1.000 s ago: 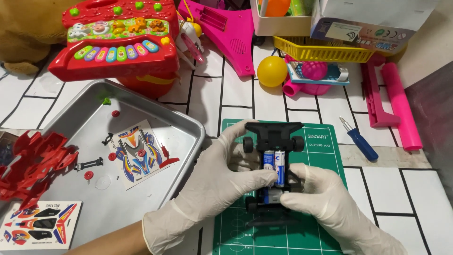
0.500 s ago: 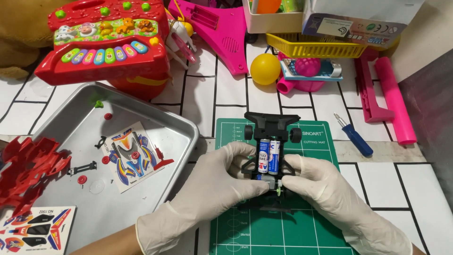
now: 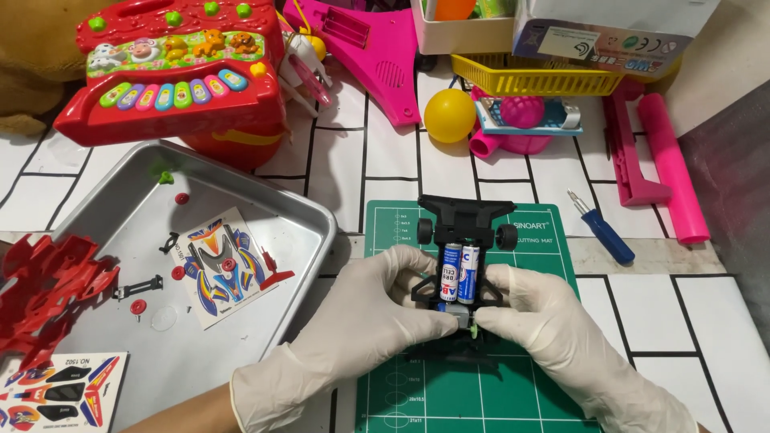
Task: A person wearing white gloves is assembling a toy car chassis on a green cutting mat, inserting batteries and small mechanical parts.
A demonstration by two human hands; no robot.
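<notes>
A black toy car chassis (image 3: 467,224) with two blue and white batteries (image 3: 459,273) in it rests on a green cutting mat (image 3: 481,385). Both my hands wear white gloves. My left hand (image 3: 361,321) grips the chassis from the left. My right hand (image 3: 553,329) grips it from the right, fingertips pinching a small grey and green part near the chassis's near end. The near end of the chassis is hidden under my fingers.
A metal tray (image 3: 96,353) at left holds a sticker sheet (image 3: 220,265) and small red and black parts. Red plastic part frames (image 3: 48,289) lie on its left edge. A blue screwdriver (image 3: 601,228) lies right of the mat. Toys, a yellow ball (image 3: 449,115) and a yellow basket (image 3: 537,78) crowd the back.
My hands have slid toward the chassis's near end and now pinch a small part there. The chassis has stayed on the mat; the view has shifted slightly.
</notes>
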